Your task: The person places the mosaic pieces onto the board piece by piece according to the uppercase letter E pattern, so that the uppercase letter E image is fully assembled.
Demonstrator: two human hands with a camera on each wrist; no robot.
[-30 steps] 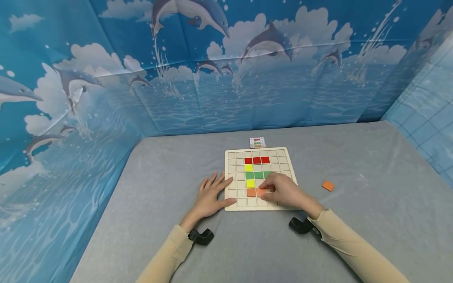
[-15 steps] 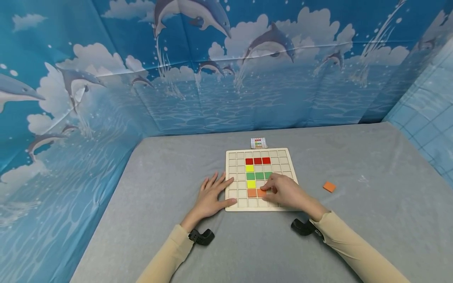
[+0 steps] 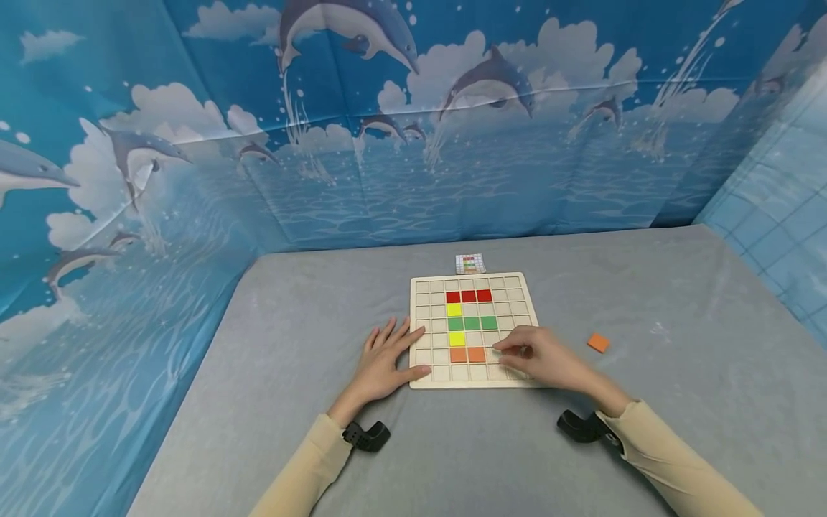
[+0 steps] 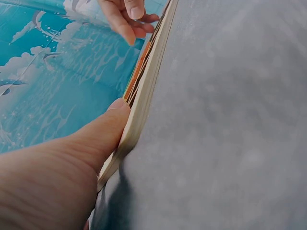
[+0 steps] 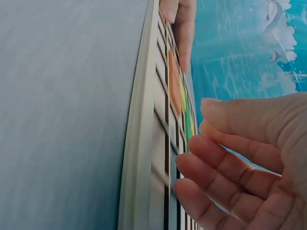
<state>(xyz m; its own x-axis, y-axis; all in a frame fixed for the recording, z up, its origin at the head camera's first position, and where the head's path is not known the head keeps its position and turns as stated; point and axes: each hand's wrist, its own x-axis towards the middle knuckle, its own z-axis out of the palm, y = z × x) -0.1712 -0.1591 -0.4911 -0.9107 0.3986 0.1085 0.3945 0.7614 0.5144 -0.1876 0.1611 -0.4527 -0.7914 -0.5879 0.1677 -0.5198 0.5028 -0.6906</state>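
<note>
A pale wooden grid board (image 3: 426, 287) lies on the table with square tiles in its cells: three red tiles (image 3: 468, 296) in a row, a yellow tile (image 3: 454, 310), three green tiles (image 3: 473, 324), a second yellow tile (image 3: 456, 338) and two orange tiles (image 3: 467, 355). My left hand (image 3: 384, 359) rests with spread fingers at the board's left edge, its thumb and index finger touching the rim. Over the board's right side hovers my right hand (image 3: 545, 359), fingers loosely bent; the right wrist view shows nothing between thumb and fingers. One loose orange tile (image 3: 598, 342) lies right of the board.
A small pattern card (image 3: 469, 263) with a coloured grid lies just behind the board. Grey cloth (image 3: 310, 309) covers the table. A blue dolphin-print curtain (image 3: 400, 179) hangs along the back and left side.
My right hand has let go of the second orange tile, which lies flat in its cell, and has moved right. My left hand has stayed in place.
</note>
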